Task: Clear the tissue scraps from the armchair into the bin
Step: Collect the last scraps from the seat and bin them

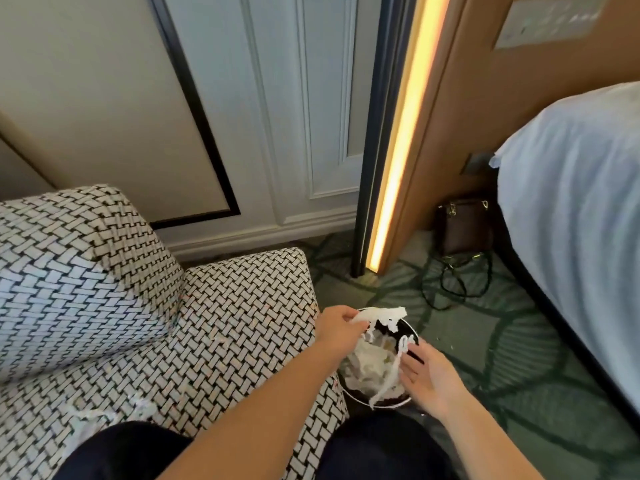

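Observation:
A small round dark bin stands on the carpet against the front right corner of the woven black-and-white armchair. It holds a heap of white tissue. My left hand is over the bin's left rim and pinches a long white tissue strip that hangs across the opening. My right hand is at the bin's right side, fingers straight, touching a dangling tissue strand. More tissue scraps lie on the seat near my knee.
A bed with white bedding fills the right side. A brown handbag and black cables lie on the green patterned carpet by a lit wooden panel. White wall panelling stands behind the armchair.

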`<state>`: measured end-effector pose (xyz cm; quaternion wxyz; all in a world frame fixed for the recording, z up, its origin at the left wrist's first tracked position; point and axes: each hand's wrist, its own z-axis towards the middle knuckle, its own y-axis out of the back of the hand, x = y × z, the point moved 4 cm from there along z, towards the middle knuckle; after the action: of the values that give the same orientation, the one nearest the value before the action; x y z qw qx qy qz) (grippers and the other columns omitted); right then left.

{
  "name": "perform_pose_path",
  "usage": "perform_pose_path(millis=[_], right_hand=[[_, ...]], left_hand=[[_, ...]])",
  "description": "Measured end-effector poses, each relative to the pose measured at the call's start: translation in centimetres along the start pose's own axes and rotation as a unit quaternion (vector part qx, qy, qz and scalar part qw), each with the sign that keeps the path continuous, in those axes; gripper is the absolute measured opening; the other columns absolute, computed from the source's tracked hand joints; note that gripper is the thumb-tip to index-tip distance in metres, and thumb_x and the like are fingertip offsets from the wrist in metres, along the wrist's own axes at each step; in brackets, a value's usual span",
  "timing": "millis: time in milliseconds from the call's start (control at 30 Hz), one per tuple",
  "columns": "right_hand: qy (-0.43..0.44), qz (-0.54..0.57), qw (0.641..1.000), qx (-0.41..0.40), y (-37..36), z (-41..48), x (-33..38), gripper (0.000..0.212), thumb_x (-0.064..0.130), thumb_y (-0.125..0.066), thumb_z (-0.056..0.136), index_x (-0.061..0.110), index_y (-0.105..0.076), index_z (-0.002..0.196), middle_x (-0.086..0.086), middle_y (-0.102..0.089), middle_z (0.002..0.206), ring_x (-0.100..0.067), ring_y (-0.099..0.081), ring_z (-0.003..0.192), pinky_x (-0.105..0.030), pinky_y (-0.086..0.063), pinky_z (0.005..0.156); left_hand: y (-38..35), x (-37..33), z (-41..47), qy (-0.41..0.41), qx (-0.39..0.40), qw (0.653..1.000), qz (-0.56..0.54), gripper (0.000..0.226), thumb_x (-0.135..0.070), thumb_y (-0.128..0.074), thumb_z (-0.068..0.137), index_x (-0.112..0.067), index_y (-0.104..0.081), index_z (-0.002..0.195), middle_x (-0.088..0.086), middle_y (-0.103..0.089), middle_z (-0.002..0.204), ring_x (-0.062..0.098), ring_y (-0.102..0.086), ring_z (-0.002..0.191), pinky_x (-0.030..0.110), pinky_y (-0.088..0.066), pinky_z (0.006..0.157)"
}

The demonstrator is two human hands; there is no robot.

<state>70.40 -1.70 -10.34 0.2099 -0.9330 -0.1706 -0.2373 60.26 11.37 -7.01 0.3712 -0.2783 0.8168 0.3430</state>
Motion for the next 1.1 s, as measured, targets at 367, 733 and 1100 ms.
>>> perform_pose_path(millis=[367, 733, 1100], right_hand=[[0.012, 0.013, 0.998, 0.06, -0.1, 0.2, 0.8, 0.052, 0.037, -0.032, 0.101, 0.014, -0.025, 0.148, -0.01, -0.034, 0.15, -0.026, -0.034, 0.137, -0.04, -0.024, 0.113], [0.1, -0.068, 0.988, 0.094, -5.9, -7.0, 1.9, 0.036, 0.023, -0.036, 0.101, 0.01, -0.049, 0.132, -0.009, -0.057, 0.129, -0.024, -0.055, 0.116, -0.035, -0.039, 0.1], [0.15, -0.27, 0.935, 0.176, -16.0, -13.7, -4.3, 0.026, 0.027, -0.049, 0.096, 0.018, -0.056, 0.119, -0.002, -0.063, 0.117, -0.02, -0.06, 0.109, -0.043, -0.041, 0.105]], left_hand=[[-1.8, 0.0, -0.9, 0.015, 0.138, 0.99, 0.03, 0.039, -0.021, -0.055, 0.093, -0.02, -0.053, 0.132, 0.001, -0.056, 0.131, 0.014, -0.052, 0.116, 0.017, -0.044, 0.08], [5.3, -2.7, -6.1, -0.067, 0.145, 0.987, 0.03, 0.029, -0.022, -0.055, 0.093, -0.022, -0.06, 0.122, -0.002, -0.063, 0.116, 0.01, -0.059, 0.104, 0.018, -0.044, 0.079], [23.0, 1.0, -11.6, -0.096, 0.025, 0.995, 0.022, 0.029, -0.037, -0.05, 0.093, -0.027, -0.059, 0.12, -0.017, -0.066, 0.103, 0.007, -0.063, 0.099, 0.042, -0.041, 0.103]])
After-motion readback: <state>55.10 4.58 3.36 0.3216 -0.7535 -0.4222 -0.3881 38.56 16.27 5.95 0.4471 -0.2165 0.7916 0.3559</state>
